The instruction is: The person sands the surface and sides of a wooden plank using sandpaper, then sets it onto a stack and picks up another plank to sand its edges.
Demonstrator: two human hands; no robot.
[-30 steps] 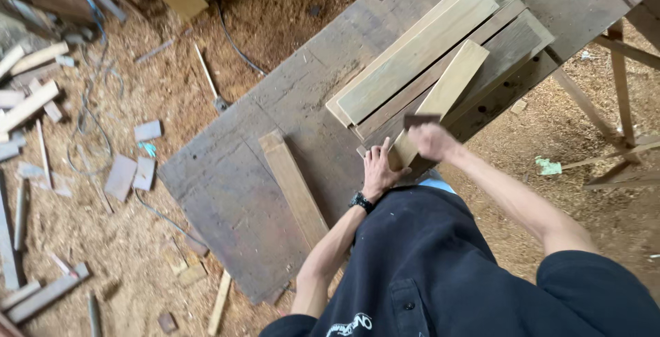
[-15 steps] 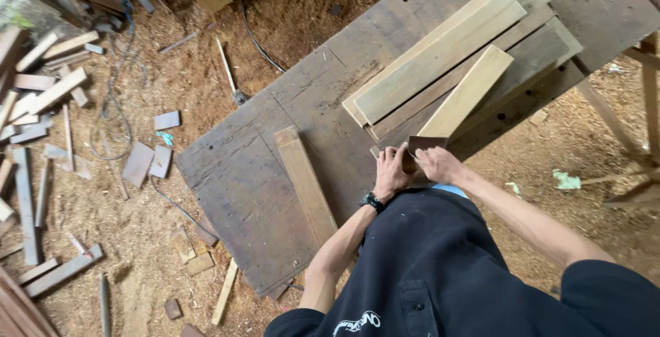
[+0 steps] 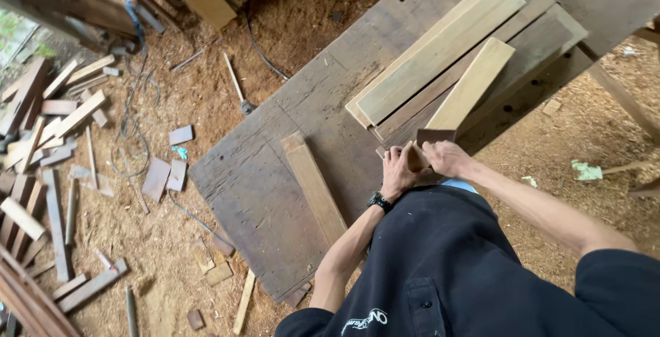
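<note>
My left hand (image 3: pixel 399 170) and my right hand (image 3: pixel 445 157) meet at the near end of a pale wooden board (image 3: pixel 471 89) that lies slanted across a stack of longer planks (image 3: pixel 440 55) on the dark workbench (image 3: pixel 275 165). Both hands grip the board's end, and a small wooden piece shows between them. A black watch sits on my left wrist. Another short plank (image 3: pixel 315 189) lies flat on the bench to the left of my left hand.
The sawdust floor (image 3: pixel 158 241) is littered with wood offcuts (image 3: pixel 62 165), cables and a hammer (image 3: pixel 237 89). A wooden box (image 3: pixel 211 5) stands at the back. The bench's leg and braces (image 3: pixel 622 93) are at the right.
The view has shifted a little; my hands have stayed together on the board's near end, which has slid slightly toward me.
</note>
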